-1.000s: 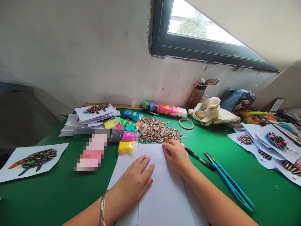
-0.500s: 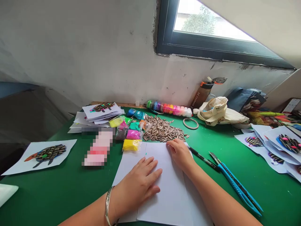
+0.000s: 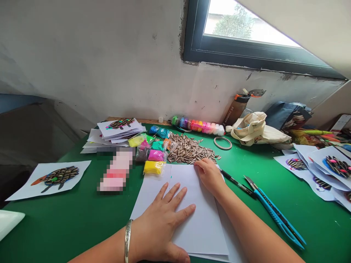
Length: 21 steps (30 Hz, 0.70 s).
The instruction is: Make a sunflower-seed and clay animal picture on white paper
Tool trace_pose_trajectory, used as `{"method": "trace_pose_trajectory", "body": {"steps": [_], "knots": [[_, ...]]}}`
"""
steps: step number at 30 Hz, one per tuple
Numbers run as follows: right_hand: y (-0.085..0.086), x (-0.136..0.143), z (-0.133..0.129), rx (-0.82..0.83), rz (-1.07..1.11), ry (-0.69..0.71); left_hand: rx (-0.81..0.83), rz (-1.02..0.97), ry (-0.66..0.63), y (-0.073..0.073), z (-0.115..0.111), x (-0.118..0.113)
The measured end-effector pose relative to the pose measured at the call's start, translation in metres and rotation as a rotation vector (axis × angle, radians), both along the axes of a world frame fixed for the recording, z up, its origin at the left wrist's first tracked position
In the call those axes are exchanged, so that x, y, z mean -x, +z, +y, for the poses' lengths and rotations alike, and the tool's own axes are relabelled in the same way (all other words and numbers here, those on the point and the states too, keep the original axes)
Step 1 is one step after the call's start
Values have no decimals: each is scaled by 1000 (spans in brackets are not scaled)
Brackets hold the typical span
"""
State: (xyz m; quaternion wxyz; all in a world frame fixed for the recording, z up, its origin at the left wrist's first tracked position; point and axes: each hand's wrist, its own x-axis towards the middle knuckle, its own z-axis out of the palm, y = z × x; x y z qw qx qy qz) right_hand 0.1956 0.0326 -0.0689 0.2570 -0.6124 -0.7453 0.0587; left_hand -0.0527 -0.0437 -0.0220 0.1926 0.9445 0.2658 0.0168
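Observation:
White sheets of paper (image 3: 203,219) lie stacked on the green tabletop in front of me, their edges slightly out of line. My left hand (image 3: 164,219) rests flat on them, palm down with fingers spread, a silver bangle at its wrist. At the top right corner, my right hand (image 3: 210,177) has its fingers curled together, pinching the paper's edge; the fingertips are partly hidden. Just beyond that edge is a pile of striped sunflower seeds (image 3: 189,149). A packet of yellow clay (image 3: 153,167) touches the paper's top left corner.
Right of the paper lie a black pen (image 3: 238,183) and a blue utility knife (image 3: 274,212), blade exposed. Seed pictures (image 3: 59,179) on paper sit at both sides. A tape roll (image 3: 222,143), brown bottle (image 3: 236,109) and cloth bag (image 3: 251,128) stand towards the wall.
My left hand has spread its fingers wider and slid nearer to me and slightly right. The upper sheet has shifted under it. My right hand stays at the top corner.

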Motion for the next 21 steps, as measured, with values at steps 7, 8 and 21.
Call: {"method": "trace_pose_trajectory", "body": {"steps": [7,8,21], "knots": [[6,6,-5,-25,-82,-71,-15,20,7,-1,-4,-3],[7,7,-5,-22,-88,-70,-22,19,11,-2,-5,-3],[7,11,-12,-30,-153,2,-38,49,54,-7,-22,-4]]}}
